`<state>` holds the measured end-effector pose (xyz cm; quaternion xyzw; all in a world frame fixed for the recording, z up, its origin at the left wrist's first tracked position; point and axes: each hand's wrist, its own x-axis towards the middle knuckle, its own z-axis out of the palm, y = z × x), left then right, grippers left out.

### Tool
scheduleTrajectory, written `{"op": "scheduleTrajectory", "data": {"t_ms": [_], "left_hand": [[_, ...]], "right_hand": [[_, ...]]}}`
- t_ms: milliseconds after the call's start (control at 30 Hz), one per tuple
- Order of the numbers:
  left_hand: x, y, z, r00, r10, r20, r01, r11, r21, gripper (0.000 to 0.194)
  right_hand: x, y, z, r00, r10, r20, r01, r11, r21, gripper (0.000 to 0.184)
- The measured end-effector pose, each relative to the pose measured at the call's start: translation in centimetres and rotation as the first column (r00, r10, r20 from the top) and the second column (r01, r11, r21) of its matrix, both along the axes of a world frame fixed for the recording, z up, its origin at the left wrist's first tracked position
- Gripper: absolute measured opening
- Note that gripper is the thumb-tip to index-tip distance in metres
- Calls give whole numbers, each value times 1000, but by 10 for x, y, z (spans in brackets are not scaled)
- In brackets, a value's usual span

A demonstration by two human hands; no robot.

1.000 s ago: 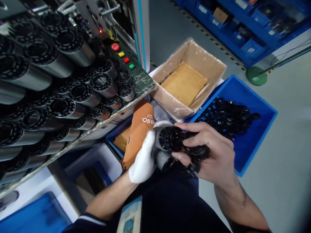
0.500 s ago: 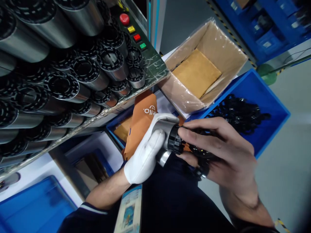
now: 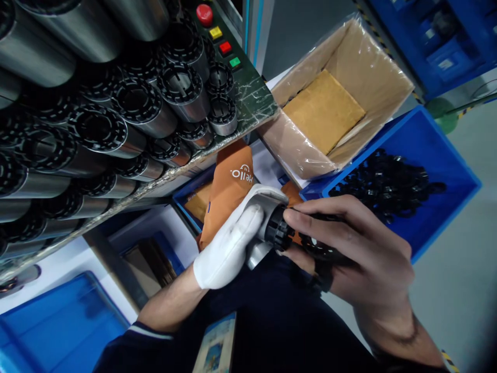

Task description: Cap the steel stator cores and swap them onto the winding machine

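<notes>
The left hand point(image 3: 229, 246), in a white glove, is wrapped around a metal tube point(image 3: 267, 211) held tilted in front of the dark shirt, with a second tube point(image 3: 258, 253) just below it. The bare right hand point(image 3: 361, 254) has its fingertips clamped on the black ring point(image 3: 277, 229) at the tube's end; more black parts point(image 3: 324, 247) sit within its curled fingers, though shadow makes their number hard to tell. An orange cloth point(image 3: 227, 197) lies beyond the glove. Near the right hand, a blue bin point(image 3: 446, 150) holds loose black pieces point(image 3: 388, 181).
</notes>
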<state>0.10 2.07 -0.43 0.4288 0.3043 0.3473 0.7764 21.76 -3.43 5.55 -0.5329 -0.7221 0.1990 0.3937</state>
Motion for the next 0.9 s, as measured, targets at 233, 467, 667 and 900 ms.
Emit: {"op": "scheduleTrajectory", "data": {"t_ms": [233,467,667,900], "left_hand": [[2,-1,1,997,10,-74,-5,998,60,52],[0,-2,-2,998,-20,-61,26,995,93,49],[0,-2,1,995,-46,-89,55,994,94,43],[19,-3,2,981,178,79,-158,963,-216,42]], "right_hand": [[-7,-6,4,994,-107,8,107,994,-26,52],[-8,-9,-3,995,-98,-27,97,995,-16,46],[-9,-9,-10,997,-56,-52,56,998,-11,48],[0,-12,-15,993,-36,-114,13,980,-198,82]]}}
